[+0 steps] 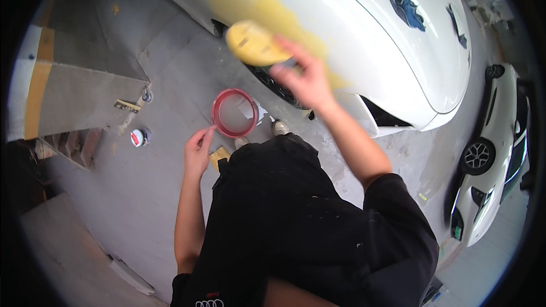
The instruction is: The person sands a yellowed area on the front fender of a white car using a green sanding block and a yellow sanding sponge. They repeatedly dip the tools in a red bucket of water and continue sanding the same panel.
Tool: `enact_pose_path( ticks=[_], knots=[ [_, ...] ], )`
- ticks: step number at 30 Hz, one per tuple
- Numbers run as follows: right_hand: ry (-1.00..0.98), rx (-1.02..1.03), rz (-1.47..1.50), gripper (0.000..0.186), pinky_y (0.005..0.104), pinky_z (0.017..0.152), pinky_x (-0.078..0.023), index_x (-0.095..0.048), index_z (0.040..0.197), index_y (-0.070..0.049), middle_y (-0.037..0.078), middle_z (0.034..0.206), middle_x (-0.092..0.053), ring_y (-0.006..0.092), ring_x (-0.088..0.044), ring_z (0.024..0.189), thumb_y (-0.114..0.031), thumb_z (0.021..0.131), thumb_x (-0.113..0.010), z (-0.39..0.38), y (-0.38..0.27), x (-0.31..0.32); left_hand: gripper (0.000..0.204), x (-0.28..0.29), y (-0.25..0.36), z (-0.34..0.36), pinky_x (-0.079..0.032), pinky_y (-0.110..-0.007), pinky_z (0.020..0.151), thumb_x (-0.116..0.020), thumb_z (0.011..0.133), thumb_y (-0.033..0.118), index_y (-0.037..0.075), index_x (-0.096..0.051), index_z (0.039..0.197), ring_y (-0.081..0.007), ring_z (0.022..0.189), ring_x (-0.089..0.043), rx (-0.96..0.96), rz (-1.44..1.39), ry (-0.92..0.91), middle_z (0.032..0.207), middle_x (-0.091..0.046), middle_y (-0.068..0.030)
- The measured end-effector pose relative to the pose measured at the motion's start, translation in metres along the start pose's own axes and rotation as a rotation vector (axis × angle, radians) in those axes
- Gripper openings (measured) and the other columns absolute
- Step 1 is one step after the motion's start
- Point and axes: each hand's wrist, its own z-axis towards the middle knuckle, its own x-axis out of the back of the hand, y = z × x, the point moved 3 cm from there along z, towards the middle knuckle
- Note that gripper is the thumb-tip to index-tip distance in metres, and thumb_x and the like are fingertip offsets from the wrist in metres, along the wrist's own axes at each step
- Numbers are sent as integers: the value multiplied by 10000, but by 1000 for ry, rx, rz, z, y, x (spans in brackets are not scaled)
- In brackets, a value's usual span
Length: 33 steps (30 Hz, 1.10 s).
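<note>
My right hand is closed on a round yellow sanding disc with darker marks, blurred by motion. A small dark part shows by the thumb. The disc is in front of the white car's fender, where a broad matte yellow patch of filler covers the paint; contact cannot be made out. My left hand hangs at my left side, fingers loosely bent and one stretched out, with nothing visible in it. Below its fingertips in the picture, a red basin of greyish liquid stands on the floor.
A blue cloth and a dark strip lie on the bonnet. A yellow sheet is by my feet, a small tin further left. The front wheel is beside the basin. A second white car stands right.
</note>
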Motion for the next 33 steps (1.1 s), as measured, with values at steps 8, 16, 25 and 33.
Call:
enact_pose_path(
  ticks=[8,16,25,33],
  knots=[
    [-243,-183,203,606,346,885,-526,-627,1313,-18,137,1168,-675,246,-660,1057,-347,864,-867,-74,-14,-98,669,-42,126,31,-484,-440,1098,-275,1144,516,9,-449,1545,-320,1338,-585,205,-893,-66,1529,-544,-181],
    [-163,-457,1036,773,339,1030,-499,-335,1647,-83,63,1396,-587,163,-561,1285,-302,1016,-722,-72,0,-74,663,-60,149,42,-511,-549,1113,-297,1133,536,61,-390,1585,-350,1379,-561,400,-1200,-749,1580,-472,-198],
    [353,-244,1239,744,362,1089,-471,-372,1635,-89,80,1405,-586,211,-573,1324,-215,992,-723,-120,56,-67,447,-98,138,106,-547,-398,1001,-518,1122,399,55,-655,1372,-216,1186,-679,441,228,-704,1306,-706,-108],
    [1316,-590,259,608,377,1012,-520,-633,1448,-62,138,1304,-578,248,-632,1145,-162,886,-842,-193,113,-100,298,-170,251,249,-453,-360,1113,-667,1019,94,-1,-687,1301,-235,1292,-607,-936,777,-791,1339,-681,-126]
  ],
)
